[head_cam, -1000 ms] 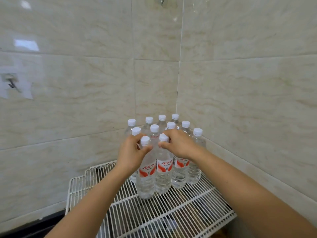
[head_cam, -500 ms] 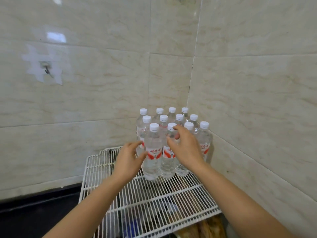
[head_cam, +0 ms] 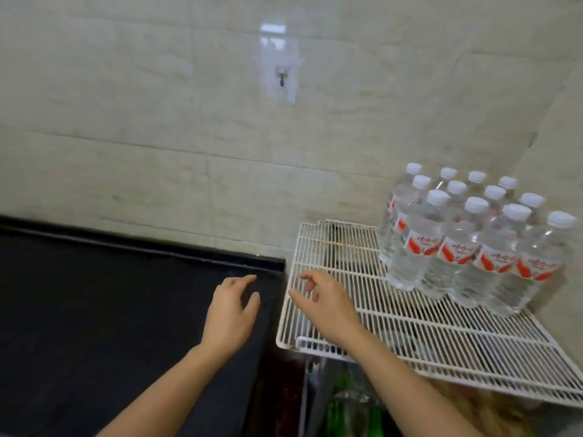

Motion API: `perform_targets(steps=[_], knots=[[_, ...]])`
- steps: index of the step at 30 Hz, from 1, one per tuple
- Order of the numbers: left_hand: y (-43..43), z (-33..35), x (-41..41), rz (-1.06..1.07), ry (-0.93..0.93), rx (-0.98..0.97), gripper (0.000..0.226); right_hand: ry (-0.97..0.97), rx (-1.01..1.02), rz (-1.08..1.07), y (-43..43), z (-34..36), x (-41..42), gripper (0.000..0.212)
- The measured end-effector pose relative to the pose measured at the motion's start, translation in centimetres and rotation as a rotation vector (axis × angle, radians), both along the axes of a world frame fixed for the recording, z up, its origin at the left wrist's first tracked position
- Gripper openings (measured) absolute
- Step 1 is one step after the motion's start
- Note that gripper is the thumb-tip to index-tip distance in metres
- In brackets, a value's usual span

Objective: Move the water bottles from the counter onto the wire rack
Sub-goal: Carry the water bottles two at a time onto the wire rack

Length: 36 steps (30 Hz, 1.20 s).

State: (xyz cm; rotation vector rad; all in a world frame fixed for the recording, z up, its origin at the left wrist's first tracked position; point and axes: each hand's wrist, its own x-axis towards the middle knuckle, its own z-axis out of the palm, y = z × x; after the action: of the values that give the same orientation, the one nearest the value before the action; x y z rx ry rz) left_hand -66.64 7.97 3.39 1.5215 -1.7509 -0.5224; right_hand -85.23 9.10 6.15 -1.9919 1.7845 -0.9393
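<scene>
Several clear water bottles [head_cam: 467,241] with white caps and red labels stand upright in a tight cluster at the back right corner of the white wire rack [head_cam: 334,279]. My left hand [head_cam: 232,310] hovers open over the black counter [head_cam: 110,310], just left of the rack's edge, holding nothing. My right hand [head_cam: 325,302] is open above the rack's front left part, fingers spread and empty, well clear of the bottles. No bottle shows on the visible part of the counter.
Tiled walls meet in a corner behind the bottles. A small hook [head_cam: 280,80] on an adhesive patch is stuck on the back wall. Below the rack's front edge lie green items [head_cam: 347,405] in a plastic bag.
Both hands have let go of the front bottles and drawn back to the left, away from the cluster. My view has swung left, bringing the black counter into sight.
</scene>
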Motion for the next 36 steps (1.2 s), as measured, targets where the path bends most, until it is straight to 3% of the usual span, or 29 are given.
perform_targets(steps=[7,18,29,36], knots=[[3.5,-3.2,16.3,0.282,-0.058,0.123,0.042,0.045,0.119,0.238,-0.4,-2.5,15.9,0.045],[10.8,-5.1,45.7,0.489,-0.278,0.360,0.050,0.278,0.306,0.535,1.9,-6.1,46.2,0.057],[14.7,-4.8,67.2,0.715,-0.414,0.501,0.047,0.603,0.120,0.812,0.5,-6.4,72.4,0.057],[10.2,-5.1,79.9,0.811,-0.441,0.540,0.051,0.628,0.077,0.915,-5.1,-6.7,86.7,0.061]])
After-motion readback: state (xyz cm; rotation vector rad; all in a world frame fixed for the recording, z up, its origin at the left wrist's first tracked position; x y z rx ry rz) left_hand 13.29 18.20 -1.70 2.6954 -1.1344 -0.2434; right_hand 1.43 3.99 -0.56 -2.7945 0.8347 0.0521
